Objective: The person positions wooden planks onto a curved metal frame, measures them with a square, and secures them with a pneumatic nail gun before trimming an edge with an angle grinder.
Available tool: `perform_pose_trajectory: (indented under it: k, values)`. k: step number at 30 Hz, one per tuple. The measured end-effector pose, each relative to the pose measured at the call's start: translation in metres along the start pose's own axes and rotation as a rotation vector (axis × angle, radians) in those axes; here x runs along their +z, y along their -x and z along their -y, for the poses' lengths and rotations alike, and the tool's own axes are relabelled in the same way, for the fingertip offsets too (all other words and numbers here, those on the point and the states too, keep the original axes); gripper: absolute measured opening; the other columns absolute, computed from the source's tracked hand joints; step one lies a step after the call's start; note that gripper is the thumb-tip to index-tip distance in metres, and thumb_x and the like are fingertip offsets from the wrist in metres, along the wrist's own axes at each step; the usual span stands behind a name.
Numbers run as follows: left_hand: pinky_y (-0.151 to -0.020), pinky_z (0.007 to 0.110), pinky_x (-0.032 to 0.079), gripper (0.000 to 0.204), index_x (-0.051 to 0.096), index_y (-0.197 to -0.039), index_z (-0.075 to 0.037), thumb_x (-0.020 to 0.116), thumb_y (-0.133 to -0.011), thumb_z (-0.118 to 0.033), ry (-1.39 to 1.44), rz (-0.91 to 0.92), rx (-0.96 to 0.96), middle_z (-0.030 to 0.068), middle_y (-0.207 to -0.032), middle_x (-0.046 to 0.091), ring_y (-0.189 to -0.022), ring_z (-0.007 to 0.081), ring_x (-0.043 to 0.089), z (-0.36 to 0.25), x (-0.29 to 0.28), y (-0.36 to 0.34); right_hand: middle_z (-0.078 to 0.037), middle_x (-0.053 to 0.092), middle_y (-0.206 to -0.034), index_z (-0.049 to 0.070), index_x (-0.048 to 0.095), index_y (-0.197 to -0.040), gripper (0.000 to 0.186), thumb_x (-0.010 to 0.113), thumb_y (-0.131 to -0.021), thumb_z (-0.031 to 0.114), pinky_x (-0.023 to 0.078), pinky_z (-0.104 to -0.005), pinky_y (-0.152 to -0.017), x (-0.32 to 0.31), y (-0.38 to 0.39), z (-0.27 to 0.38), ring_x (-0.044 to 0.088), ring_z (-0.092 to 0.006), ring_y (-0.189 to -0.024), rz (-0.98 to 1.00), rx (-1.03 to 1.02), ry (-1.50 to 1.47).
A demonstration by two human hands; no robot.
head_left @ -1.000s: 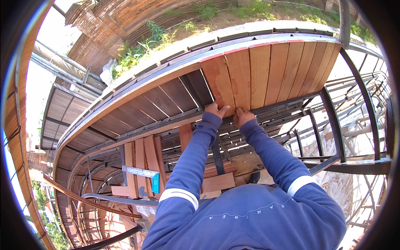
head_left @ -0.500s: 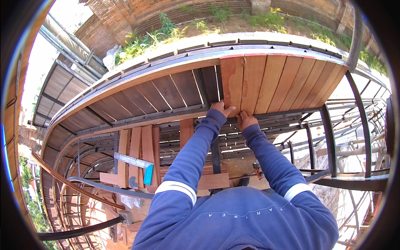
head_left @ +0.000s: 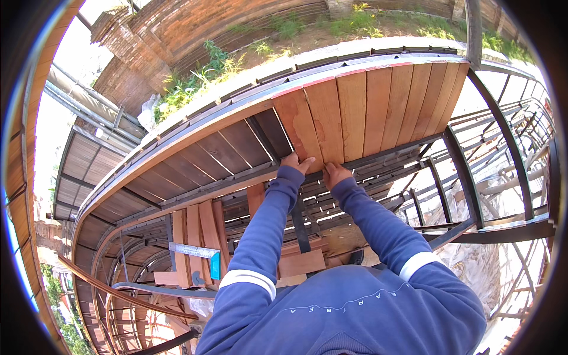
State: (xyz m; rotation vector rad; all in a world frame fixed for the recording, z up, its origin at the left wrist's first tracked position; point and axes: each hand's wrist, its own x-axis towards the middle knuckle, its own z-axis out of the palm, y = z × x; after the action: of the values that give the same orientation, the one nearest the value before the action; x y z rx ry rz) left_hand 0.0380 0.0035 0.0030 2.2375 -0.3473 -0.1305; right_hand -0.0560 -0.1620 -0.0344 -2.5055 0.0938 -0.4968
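Note:
My left hand point(head_left: 297, 162) is at the near left corner of the leftmost reddish-brown wooden plank point(head_left: 297, 121). Its thumb reaches across the plank's end, and the other fingers bend around the edge, partly hidden. Close by on the right, my right hand point(head_left: 336, 174) is closed at the near end of the planks, fingertips against the wood. That plank lies side by side with several similar planks point(head_left: 378, 97) on a curved dark metal frame point(head_left: 236, 178). Left of them, the frame is bare over darker boards point(head_left: 207, 151) below.
A try square point(head_left: 204, 253) with a turquoise handle lies across loose planks point(head_left: 194, 228) at lower left. Dark metal uprights point(head_left: 463, 174) and a curved bar stand at right. Beyond the frame's far rim are plants point(head_left: 204, 71) and a brick wall point(head_left: 195, 29).
The view has turned a little, so the frame and planks appear shifted left. Both hands keep to the near end of the leftmost planks, with little movement against the wood.

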Motion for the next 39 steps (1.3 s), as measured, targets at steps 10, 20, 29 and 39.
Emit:
perform_pose_trajectory:
  k: [10, 20, 29, 39]
  values:
    - [-0.075, 0.034, 0.053, 0.040, 0.069, -0.103, 0.001, 0.080, -0.082, -0.031, 0.103, -0.005, 0.005, 0.0125, -0.090, 0.073, -0.081, 0.0202, 0.069, -0.029, -0.011, 0.014, -0.017, 0.061, -0.075, 0.004, 0.056, -0.078, 0.020, 0.065, -0.088, 0.019, 0.050, -0.0478, -0.061, -0.150, 0.096, 0.000, 0.062, -0.0405, -0.070, 0.052, 0.051, -0.123]
    - [-0.082, 0.035, 0.054, 0.040, 0.069, -0.106, 0.000, 0.079, -0.083, -0.031, 0.038, 0.009, -0.045, 0.0149, -0.099, 0.074, -0.090, 0.0247, 0.071, 0.023, 0.009, -0.010, -0.018, 0.065, -0.081, 0.003, 0.058, -0.079, 0.021, 0.065, -0.087, 0.021, 0.047, -0.0487, -0.076, -0.269, 0.235, -0.162, 0.062, -0.0402, -0.078, 0.131, 0.423, 0.349]
    - [-0.080, 0.031, 0.053, 0.035, 0.065, -0.110, 0.002, 0.077, -0.087, -0.020, 0.105, 0.045, -0.078, 0.0079, -0.101, 0.072, -0.089, 0.0151, 0.066, -0.019, -0.006, 0.003, -0.016, 0.064, -0.074, 0.004, 0.057, -0.077, 0.022, 0.063, -0.089, 0.021, 0.044, -0.0449, -0.080, -0.268, 0.249, -0.179, 0.060, -0.0380, -0.073, -0.100, 0.419, 0.366]
    - [-0.081, 0.030, 0.052, 0.038, 0.065, -0.111, 0.002, 0.078, -0.086, -0.025, 0.002, 0.066, -0.098, 0.0091, -0.102, 0.072, -0.089, 0.0150, 0.066, 0.002, -0.003, -0.007, -0.017, 0.059, -0.068, 0.003, 0.056, -0.078, 0.022, 0.061, -0.090, 0.020, 0.043, -0.0459, -0.076, -0.262, 0.255, -0.183, 0.057, -0.0383, -0.070, -0.222, 0.358, 0.290]
